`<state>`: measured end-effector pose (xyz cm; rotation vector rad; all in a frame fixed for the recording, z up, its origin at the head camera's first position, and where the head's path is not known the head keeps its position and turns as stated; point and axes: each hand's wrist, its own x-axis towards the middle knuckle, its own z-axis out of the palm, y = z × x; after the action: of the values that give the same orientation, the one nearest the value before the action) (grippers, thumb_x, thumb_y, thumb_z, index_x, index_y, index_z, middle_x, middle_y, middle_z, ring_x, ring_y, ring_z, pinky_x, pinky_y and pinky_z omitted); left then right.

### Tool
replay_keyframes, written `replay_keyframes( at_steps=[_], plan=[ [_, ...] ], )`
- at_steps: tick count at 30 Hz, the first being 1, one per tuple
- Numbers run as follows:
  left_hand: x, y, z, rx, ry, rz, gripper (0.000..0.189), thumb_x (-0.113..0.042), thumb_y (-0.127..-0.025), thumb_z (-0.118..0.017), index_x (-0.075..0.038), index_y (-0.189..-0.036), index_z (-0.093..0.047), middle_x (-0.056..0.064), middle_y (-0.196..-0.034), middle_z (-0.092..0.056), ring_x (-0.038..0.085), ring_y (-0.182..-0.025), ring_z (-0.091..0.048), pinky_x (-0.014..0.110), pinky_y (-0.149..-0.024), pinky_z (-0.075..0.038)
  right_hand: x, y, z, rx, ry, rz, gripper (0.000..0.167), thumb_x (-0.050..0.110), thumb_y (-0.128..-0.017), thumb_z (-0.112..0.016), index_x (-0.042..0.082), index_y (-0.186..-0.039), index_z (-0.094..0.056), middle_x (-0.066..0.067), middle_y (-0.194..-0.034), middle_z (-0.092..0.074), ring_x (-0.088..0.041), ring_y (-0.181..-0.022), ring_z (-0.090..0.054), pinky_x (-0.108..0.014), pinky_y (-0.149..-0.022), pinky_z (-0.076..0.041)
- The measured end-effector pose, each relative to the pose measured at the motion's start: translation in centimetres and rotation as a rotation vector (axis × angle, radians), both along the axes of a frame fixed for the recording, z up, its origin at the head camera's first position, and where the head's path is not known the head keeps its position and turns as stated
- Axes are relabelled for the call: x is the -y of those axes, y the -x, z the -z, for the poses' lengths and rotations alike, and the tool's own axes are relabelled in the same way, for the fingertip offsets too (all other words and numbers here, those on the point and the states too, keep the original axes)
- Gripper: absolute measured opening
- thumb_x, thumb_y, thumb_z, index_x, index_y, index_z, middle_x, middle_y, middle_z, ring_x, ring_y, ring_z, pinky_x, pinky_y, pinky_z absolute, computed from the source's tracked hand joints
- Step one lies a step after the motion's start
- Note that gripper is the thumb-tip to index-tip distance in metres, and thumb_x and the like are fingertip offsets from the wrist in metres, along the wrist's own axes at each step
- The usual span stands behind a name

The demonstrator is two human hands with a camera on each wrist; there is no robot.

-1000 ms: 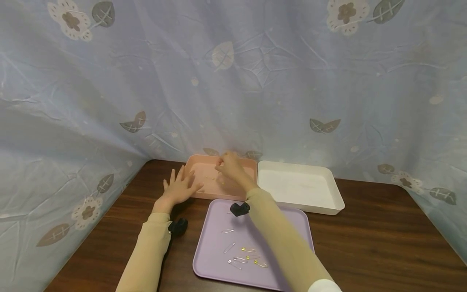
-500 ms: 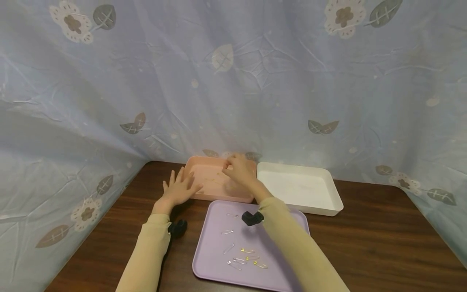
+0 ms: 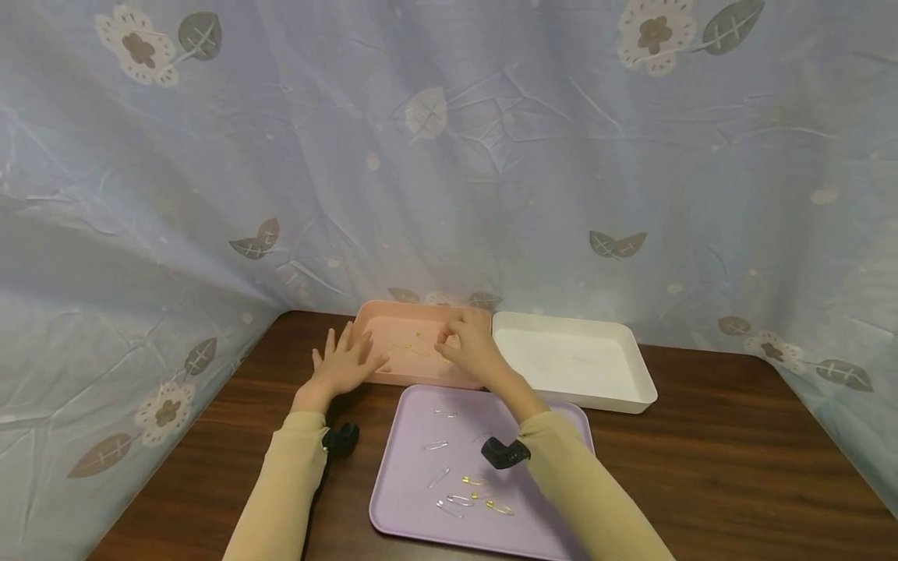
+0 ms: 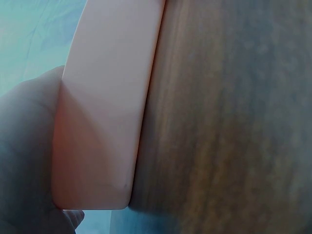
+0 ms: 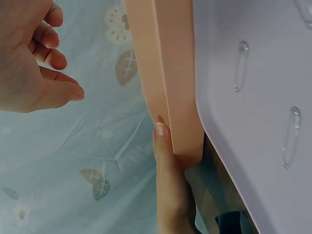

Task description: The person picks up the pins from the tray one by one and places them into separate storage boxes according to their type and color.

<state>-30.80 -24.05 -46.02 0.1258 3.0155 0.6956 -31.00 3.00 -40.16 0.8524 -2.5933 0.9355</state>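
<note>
My left hand (image 3: 341, 366) rests with spread fingers at the left end of the pink tray (image 3: 414, 379); the left wrist view shows it against the outside of the tray wall (image 4: 105, 122). Over the tray's right part hovers my right hand (image 3: 473, 351), its fingers loosely bent. In the right wrist view the thumb (image 5: 63, 92) stands apart from the fingertips, and nothing shows between them. Several gold safety pins (image 3: 419, 352) lie in the pink tray. On the purple tray (image 3: 396, 499) are several silver safety pins (image 3: 436, 446) and gold ones (image 3: 500, 508).
A white tray (image 3: 575, 366) stands right of the pink one, close beside it. The purple tray lies nearer to me on the dark wooden table (image 3: 737, 452). Behind hangs a pale blue flowered curtain (image 3: 533, 195).
My right hand has drawn back to the right and towards me over the pink tray, uncovering more of the pins there. The left hand has stayed in place.
</note>
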Motion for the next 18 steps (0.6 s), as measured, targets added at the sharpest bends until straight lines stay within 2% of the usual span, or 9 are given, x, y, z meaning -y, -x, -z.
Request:
replay_keyframes(
  at_steps=[3,7,10,13,18],
  plan=[
    [0.0,0.1,0.0,-0.001,0.006,0.003,0.08,-0.064,-0.095,-0.039,-0.017,-0.157,-0.018,0.021,-0.164,0.005,0.052,-0.146,0.013,0.08,-0.106,0.004,-0.5,-1.0,0.0,0.041,0.05,0.006,0.014,0.014,-0.085,-0.074,0.01,-0.078,-0.064,-0.01,-0.101,-0.057,-0.035,-0.118,-0.047,-0.053,-0.103,-0.04],
    [0.1,0.1,0.1,-0.003,0.003,0.001,0.082,-0.066,-0.094,-0.039,-0.018,-0.157,-0.018,0.02,-0.164,0.005,0.052,-0.147,0.012,0.08,-0.106,0.004,-1.3,-2.2,0.1,0.066,0.083,0.031,0.013,0.014,-0.084,-0.075,0.011,-0.077,-0.064,-0.008,-0.101,-0.06,-0.034,-0.114,-0.049,-0.057,-0.107,-0.036],
    [0.2,0.0,0.1,-0.001,-0.006,0.0,0.083,-0.068,-0.094,-0.039,-0.018,-0.157,-0.019,0.02,-0.164,0.005,0.051,-0.147,0.013,0.08,-0.106,0.005,-1.9,-3.1,0.2,0.112,0.097,0.053,0.012,0.016,-0.084,-0.074,0.012,-0.078,-0.064,-0.007,-0.104,-0.061,-0.031,-0.109,-0.048,-0.052,-0.103,-0.038],
    [0.2,0.1,0.0,0.0,-0.004,0.001,0.084,-0.068,-0.093,-0.038,-0.017,-0.157,-0.019,0.02,-0.164,0.005,0.052,-0.147,0.013,0.08,-0.105,0.005,-2.5,-3.9,0.3,0.15,0.121,0.073,0.011,0.017,-0.084,-0.074,0.013,-0.078,-0.066,-0.007,-0.105,-0.061,-0.028,-0.105,-0.046,-0.042,-0.089,-0.04],
    [0.2,0.1,0.1,-0.001,0.0,0.003,0.085,-0.07,-0.093,-0.037,-0.018,-0.157,-0.018,0.019,-0.164,0.007,0.051,-0.147,0.013,0.08,-0.106,0.004,-3.5,-5.0,0.6,0.152,0.141,0.114,0.008,0.016,-0.082,-0.075,0.012,-0.079,-0.068,-0.006,-0.098,-0.06,-0.023,-0.095,-0.044,-0.032,-0.078,-0.035]
  ],
)
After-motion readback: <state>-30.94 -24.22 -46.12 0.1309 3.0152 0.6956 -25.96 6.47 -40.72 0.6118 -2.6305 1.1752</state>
